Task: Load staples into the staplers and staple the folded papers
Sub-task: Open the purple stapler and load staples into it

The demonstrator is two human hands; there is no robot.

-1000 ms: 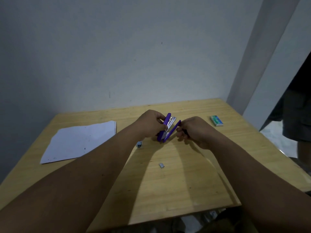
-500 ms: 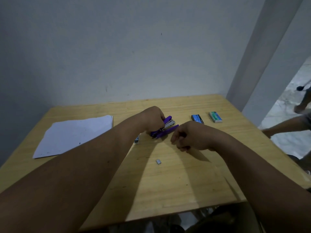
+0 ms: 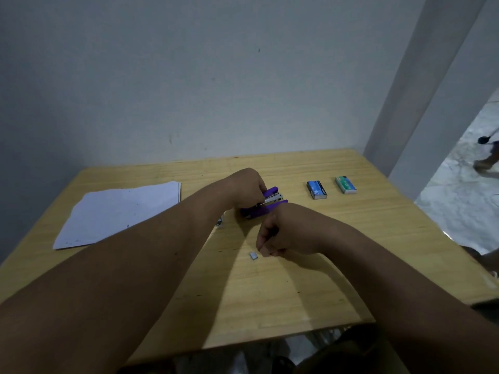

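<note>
One purple stapler [image 3: 266, 203] lies open mid-bench [image 3: 270, 292], gripped by the left hand [image 3: 244, 188]. Two staple boxes [image 3: 316, 189] [image 3: 345, 184] sit right, one paper stack [image 3: 118, 211] left. Right hand [image 3: 286, 230] fingers curl closed beside one staple strip [image 3: 253, 255]; contents hidden
</note>
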